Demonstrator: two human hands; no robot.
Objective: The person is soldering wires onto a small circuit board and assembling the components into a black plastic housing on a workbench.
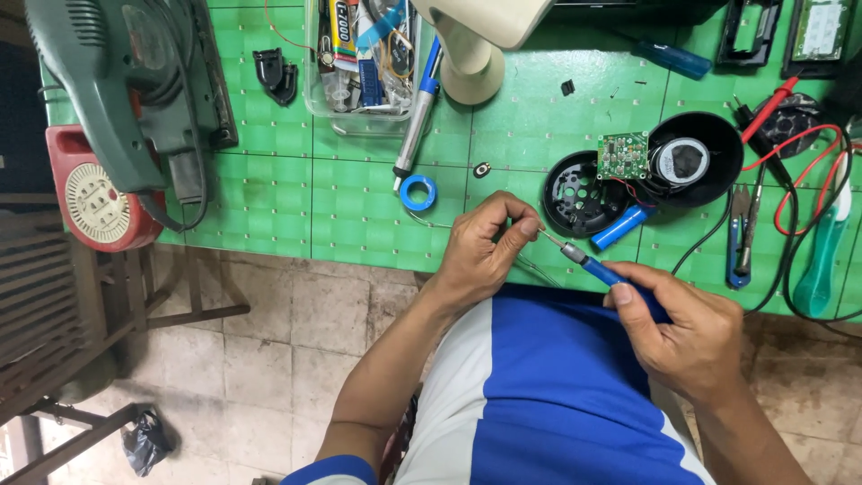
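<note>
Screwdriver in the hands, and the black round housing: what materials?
Screwdriver: blue handle looks like glossy plastic, shaft bright bare metal, thin and shiny. Black round housing: likely moulded plastic, smooth semi-matt shell; a green circuit board leans on its rim.

Circuit board on speaker shell

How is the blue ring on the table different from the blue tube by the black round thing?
The blue ring is round with a hole in the middle; the blue tube is long and solid-looking. The ring lies flat by itself, while the tube leans against the black round shell. Both are blue and rest on the green table, untouched.
</note>
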